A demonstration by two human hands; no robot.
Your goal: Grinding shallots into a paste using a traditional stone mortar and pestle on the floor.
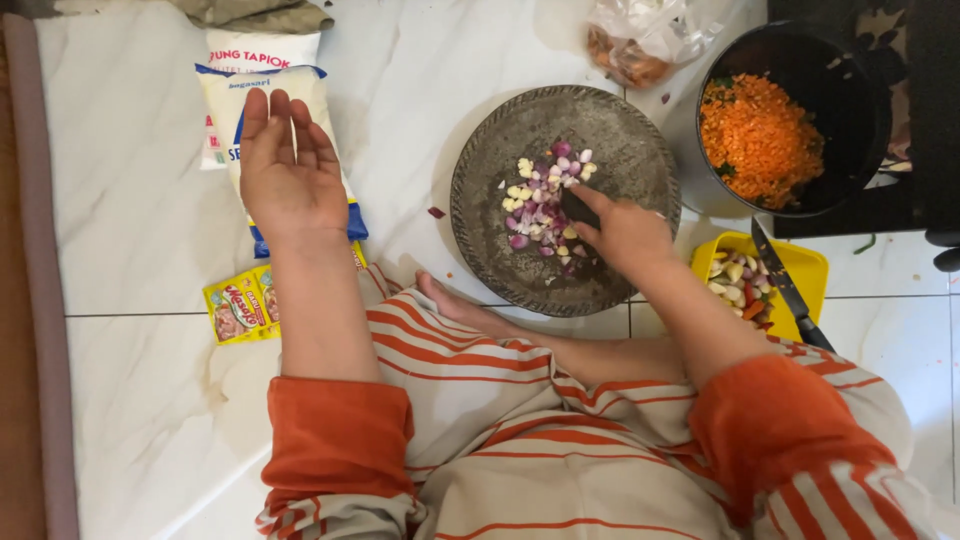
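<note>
Your left hand (288, 170) hangs open, palm up and fingers spread, holding nothing. It hovers well left of the mortar (563, 198), above a white flour bag (262, 78) with blue trim that lies on the tiled floor (130, 200). Just below that bag, further from the mortar's left edge, a small yellow seasoning sachet (238, 305) lies flat on the tile.

The mortar is a round, flat, grey stone dish resting on the floor in front of your knees. In its middle sits a heap of chopped shallot and garlic (540, 200), purple and pale pieces mixed. Your bare foot (455, 305) touches the floor just under the mortar's lower left rim.

Your right hand (625, 235) is inside the mortar, on its right half, fingers closed around a dark pestle (580, 208) whose end rests against the heap.

Above the mortar's upper right rim lies a clear plastic bag (645, 40) with something brown inside. Right of the mortar stands 1 black pot (860, 110) holding chopped carrot (760, 138) with a few green bits. Below the pot, near the mortar's lower right rim, a yellow tray (805, 265) holds pale peeled cloves and red bits, and 1 black-handled knife (790, 290) lies across it.
</note>
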